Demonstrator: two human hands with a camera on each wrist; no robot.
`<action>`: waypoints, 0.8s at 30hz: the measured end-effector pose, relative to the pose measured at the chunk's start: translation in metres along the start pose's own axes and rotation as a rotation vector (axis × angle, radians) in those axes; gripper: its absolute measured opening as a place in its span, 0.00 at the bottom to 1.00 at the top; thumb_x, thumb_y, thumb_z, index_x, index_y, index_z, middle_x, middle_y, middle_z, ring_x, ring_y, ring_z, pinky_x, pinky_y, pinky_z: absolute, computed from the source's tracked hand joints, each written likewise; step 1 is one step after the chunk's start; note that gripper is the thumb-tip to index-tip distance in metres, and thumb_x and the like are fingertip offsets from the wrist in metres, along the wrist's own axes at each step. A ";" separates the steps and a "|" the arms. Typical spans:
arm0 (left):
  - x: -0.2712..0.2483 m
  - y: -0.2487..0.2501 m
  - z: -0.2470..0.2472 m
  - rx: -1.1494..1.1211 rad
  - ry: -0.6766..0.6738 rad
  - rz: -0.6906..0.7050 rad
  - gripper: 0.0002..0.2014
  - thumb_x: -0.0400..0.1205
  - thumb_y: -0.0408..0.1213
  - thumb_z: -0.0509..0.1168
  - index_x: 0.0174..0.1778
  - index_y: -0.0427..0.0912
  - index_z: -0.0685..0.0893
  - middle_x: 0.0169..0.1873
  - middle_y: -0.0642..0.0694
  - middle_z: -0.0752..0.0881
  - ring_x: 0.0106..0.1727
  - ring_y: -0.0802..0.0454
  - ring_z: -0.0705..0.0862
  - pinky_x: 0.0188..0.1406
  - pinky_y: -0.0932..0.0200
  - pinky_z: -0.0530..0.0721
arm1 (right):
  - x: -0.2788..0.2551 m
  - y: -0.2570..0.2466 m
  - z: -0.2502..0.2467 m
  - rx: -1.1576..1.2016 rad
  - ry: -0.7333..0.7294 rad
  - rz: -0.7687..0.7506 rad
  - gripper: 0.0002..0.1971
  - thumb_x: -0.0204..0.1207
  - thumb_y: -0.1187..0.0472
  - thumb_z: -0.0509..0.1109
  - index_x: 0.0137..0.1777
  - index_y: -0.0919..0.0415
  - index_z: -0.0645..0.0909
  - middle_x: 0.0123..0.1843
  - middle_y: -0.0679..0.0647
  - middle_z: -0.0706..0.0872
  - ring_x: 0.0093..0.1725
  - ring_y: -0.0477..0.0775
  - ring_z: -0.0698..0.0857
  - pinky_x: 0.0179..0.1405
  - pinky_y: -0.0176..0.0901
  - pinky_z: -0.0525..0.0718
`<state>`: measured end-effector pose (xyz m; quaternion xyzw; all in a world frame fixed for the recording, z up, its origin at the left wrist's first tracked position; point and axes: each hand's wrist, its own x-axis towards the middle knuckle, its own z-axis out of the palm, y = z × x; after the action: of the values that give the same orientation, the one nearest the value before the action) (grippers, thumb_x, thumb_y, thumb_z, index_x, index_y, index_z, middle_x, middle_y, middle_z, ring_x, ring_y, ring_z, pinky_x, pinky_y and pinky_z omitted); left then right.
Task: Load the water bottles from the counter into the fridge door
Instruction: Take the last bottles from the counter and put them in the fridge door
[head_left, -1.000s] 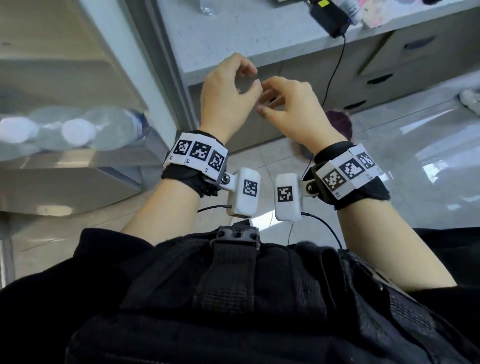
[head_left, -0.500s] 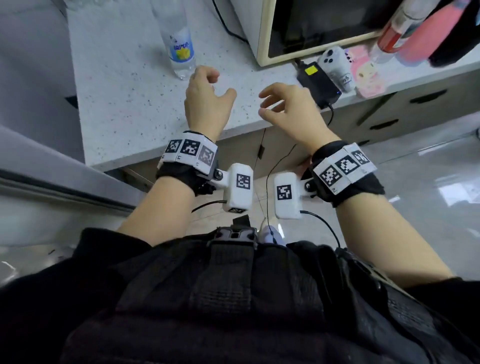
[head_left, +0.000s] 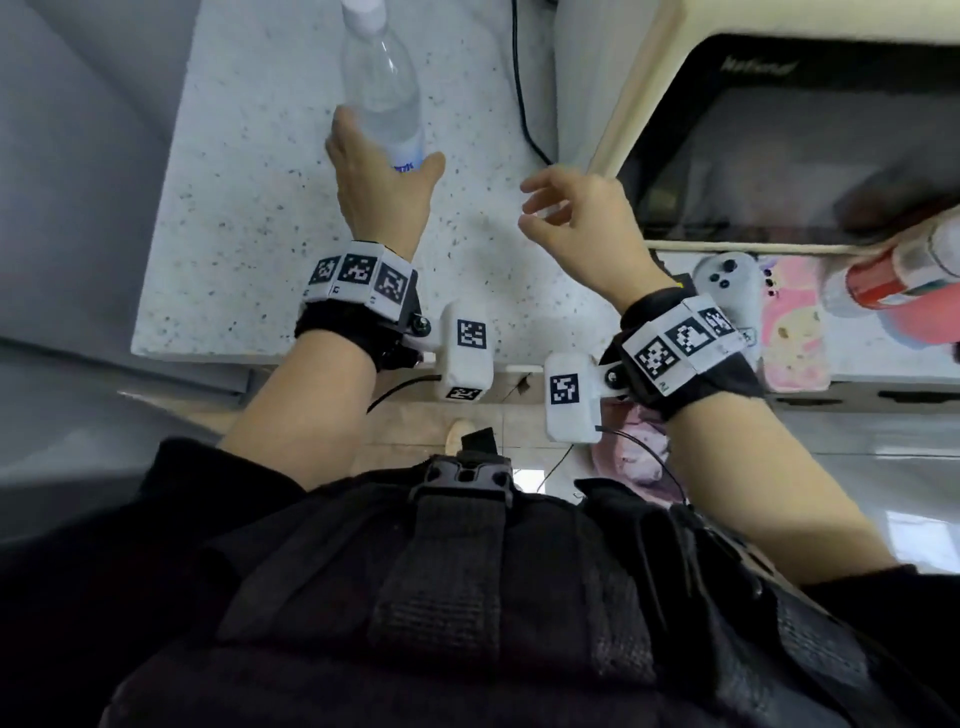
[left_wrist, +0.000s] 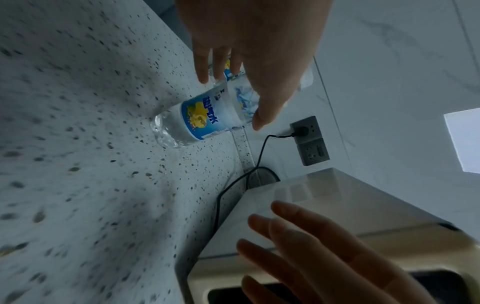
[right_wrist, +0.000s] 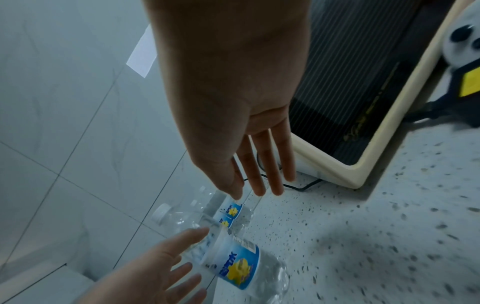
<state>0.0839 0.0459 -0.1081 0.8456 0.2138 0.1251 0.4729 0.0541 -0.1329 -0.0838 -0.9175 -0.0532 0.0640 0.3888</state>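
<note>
The speckled white bench (head_left: 249, 218) fills the middle of the head view, running back to a pale tiled wall (left_wrist: 389, 61). On its right side stands a cream microwave (head_left: 649, 104) with a dark door, a black cable (left_wrist: 262, 148) trailing from behind it up to a grey wall socket (left_wrist: 303, 128).

The water bottle (head_left: 382, 91) stands upright on the bench, left of the microwave and well apart from it. It is clear plastic with ribbed shoulders, a white cap, and a blue-and-white label with a yellow picture low on its body (left_wrist: 201, 118).

The left hand (head_left: 382, 192) reaches around the bottle at the label, fingers (left_wrist: 203, 67) spread and straight on one side and the thumb on the other; whether they touch the plastic cannot be told. The right hand (head_left: 582, 223) hovers over the bench near the microwave, fingers (right_wrist: 259, 176) loosely spread, holding nothing.
</note>
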 end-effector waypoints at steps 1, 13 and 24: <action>0.010 -0.001 0.004 -0.027 0.009 0.003 0.40 0.69 0.37 0.78 0.72 0.33 0.65 0.70 0.37 0.73 0.68 0.44 0.76 0.56 0.63 0.80 | 0.010 0.001 0.000 -0.002 -0.004 0.009 0.13 0.74 0.59 0.70 0.58 0.56 0.81 0.47 0.48 0.86 0.43 0.51 0.86 0.53 0.58 0.88; 0.057 -0.005 0.005 0.068 0.075 0.020 0.33 0.62 0.45 0.81 0.59 0.40 0.77 0.53 0.52 0.85 0.53 0.53 0.82 0.46 0.67 0.74 | 0.068 -0.004 0.019 -0.033 -0.138 -0.001 0.13 0.75 0.61 0.70 0.59 0.57 0.80 0.50 0.51 0.87 0.46 0.53 0.87 0.54 0.56 0.87; -0.064 -0.025 -0.040 0.087 0.097 -0.102 0.27 0.62 0.47 0.82 0.54 0.44 0.82 0.43 0.57 0.82 0.46 0.57 0.80 0.47 0.64 0.76 | -0.011 -0.013 0.034 -0.020 -0.247 -0.145 0.10 0.75 0.63 0.70 0.56 0.58 0.82 0.51 0.54 0.89 0.43 0.54 0.88 0.51 0.48 0.86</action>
<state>0.0050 0.0568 -0.1092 0.8462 0.2847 0.1322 0.4306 0.0370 -0.1021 -0.0969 -0.9003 -0.1673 0.1478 0.3737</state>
